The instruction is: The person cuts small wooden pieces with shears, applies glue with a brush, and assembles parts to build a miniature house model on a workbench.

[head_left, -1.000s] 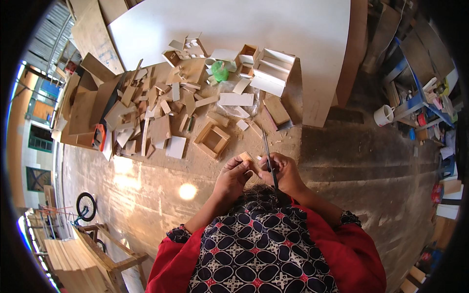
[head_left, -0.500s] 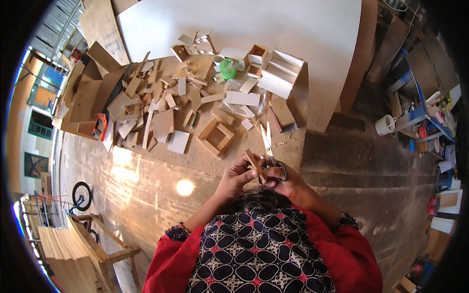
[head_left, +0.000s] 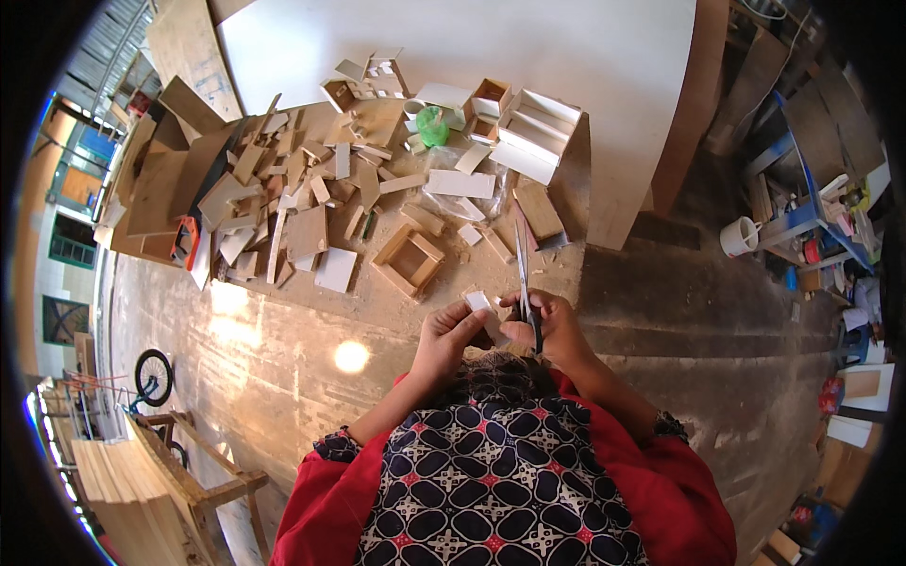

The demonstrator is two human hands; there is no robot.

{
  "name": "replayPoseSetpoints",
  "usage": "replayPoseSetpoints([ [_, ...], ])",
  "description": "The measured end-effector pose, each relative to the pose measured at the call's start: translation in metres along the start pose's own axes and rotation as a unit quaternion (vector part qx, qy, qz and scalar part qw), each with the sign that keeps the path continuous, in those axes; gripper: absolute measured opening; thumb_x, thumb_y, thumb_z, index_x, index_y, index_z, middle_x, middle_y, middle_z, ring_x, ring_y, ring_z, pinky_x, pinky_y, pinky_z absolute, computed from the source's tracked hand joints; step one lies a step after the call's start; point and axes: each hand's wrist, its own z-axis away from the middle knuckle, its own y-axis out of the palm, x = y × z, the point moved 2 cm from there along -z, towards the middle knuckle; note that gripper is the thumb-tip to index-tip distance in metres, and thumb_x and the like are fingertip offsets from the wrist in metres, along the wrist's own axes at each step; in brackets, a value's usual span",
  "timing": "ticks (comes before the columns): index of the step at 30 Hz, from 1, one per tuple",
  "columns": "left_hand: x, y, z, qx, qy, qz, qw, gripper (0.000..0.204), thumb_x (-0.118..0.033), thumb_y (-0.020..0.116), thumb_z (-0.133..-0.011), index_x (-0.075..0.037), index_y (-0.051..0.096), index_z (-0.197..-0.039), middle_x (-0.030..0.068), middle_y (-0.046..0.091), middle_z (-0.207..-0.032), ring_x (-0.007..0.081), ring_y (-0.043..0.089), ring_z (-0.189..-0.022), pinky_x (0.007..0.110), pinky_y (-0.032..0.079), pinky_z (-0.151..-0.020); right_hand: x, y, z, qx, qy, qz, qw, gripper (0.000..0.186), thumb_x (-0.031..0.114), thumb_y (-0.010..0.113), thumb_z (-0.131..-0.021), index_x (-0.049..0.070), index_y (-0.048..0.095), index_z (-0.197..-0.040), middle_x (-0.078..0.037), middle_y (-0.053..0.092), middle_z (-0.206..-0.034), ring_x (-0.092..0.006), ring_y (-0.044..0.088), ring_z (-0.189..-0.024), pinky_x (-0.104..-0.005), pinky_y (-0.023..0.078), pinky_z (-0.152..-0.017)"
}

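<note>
Near the front edge of the worktable [head_left: 349, 302], my left hand [head_left: 445, 335] pinches a small piece [head_left: 477, 301], white on its upper face. Just to the right, my right hand [head_left: 552, 330] grips scissors [head_left: 525, 274] with dark handles and long steel blades pointing away from me, beside the small piece. A small pale bit shows by my right fingertips. Just beyond my hands are a small open wooden box [head_left: 406, 261], a white square offcut [head_left: 335, 270] and sawdust.
Wood offcuts [head_left: 307, 230], white compartment boxes [head_left: 538, 137] and a green plastic item [head_left: 432, 126] cover the table. A large white board [head_left: 453, 38] lies behind. To the right are a cluttered rack [head_left: 816, 212] and bucket [head_left: 739, 236]; lower left, stacked planks [head_left: 113, 491] and a bicycle wheel [head_left: 153, 377].
Half a second ago the piece stood tilted with its brown side showing; now its white face is up. The scissors' blades were apart and are now nearly together.
</note>
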Motion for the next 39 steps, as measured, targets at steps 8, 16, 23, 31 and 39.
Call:
replayPoseSetpoints([
  [8, 0.0, 0.005, 0.002, 0.066, 0.024, -0.143, 0.987, 0.019, -0.015, 0.056, -0.095, 0.001, 0.063, -0.102, -0.0001, 0.064, -0.082, 0.0071, 0.06, -0.073, 0.022, 0.048, -0.066, 0.008, -0.004, -0.012, -0.028, -0.029, -0.041, 0.998, 0.029, 0.007, 0.072, -0.079, 0.0, 0.061, -0.104, -0.001, 0.062, -0.081, -0.0063, 0.057, -0.073, -0.0219, 0.048, -0.067],
  [16, 0.001, 0.003, -0.003, 0.105, -0.004, -0.068, 0.992, 0.023, -0.015, 0.054, -0.095, 0.0, 0.059, -0.112, 0.0013, 0.064, -0.089, 0.0101, 0.061, -0.077, 0.025, 0.049, -0.071, 0.016, -0.003, -0.021, -0.024, 0.0, -0.091, 0.996, 0.031, 0.01, 0.072, -0.083, -0.003, 0.061, -0.108, -0.002, 0.063, -0.076, -0.0058, 0.059, -0.069, -0.0203, 0.048, -0.062],
  [23, 0.002, -0.008, -0.009, 0.058, -0.045, 0.017, 0.997, 0.02, -0.019, 0.054, -0.096, -0.005, 0.062, -0.108, 0.0001, 0.064, -0.087, 0.0092, 0.061, -0.076, 0.024, 0.05, -0.067, 0.012, -0.009, -0.018, 0.007, 0.033, -0.022, 0.999, 0.029, 0.012, 0.073, -0.083, -0.003, 0.062, -0.105, -0.001, 0.062, -0.074, -0.0056, 0.058, -0.068, -0.0199, 0.047, -0.059],
  [31, 0.006, -0.02, -0.017, -0.022, -0.051, 0.147, 0.987, 0.018, -0.016, 0.053, -0.095, -0.005, 0.061, -0.105, 0.003, 0.065, -0.086, 0.0141, 0.063, -0.076, 0.028, 0.052, -0.066, 0.012, 0.004, -0.017, 0.048, 0.01, 0.014, 0.999, 0.031, 0.01, 0.075, -0.079, 0.0, 0.063, -0.105, 0.004, 0.056, -0.078, -0.0038, 0.051, -0.071, -0.0193, 0.043, -0.065],
  [39, -0.003, -0.02, -0.016, -0.005, -0.058, 0.201, 0.978, 0.021, -0.013, 0.052, -0.092, -0.001, 0.06, -0.106, 0.0056, 0.066, -0.089, 0.0166, 0.064, -0.078, 0.029, 0.052, -0.071, 0.001, 0.003, -0.022, 0.041, 0.022, -0.012, 0.999, 0.03, 0.007, 0.074, -0.079, -0.001, 0.062, -0.106, 0.004, 0.056, -0.079, -0.0039, 0.051, -0.071, -0.0191, 0.043, -0.065],
])
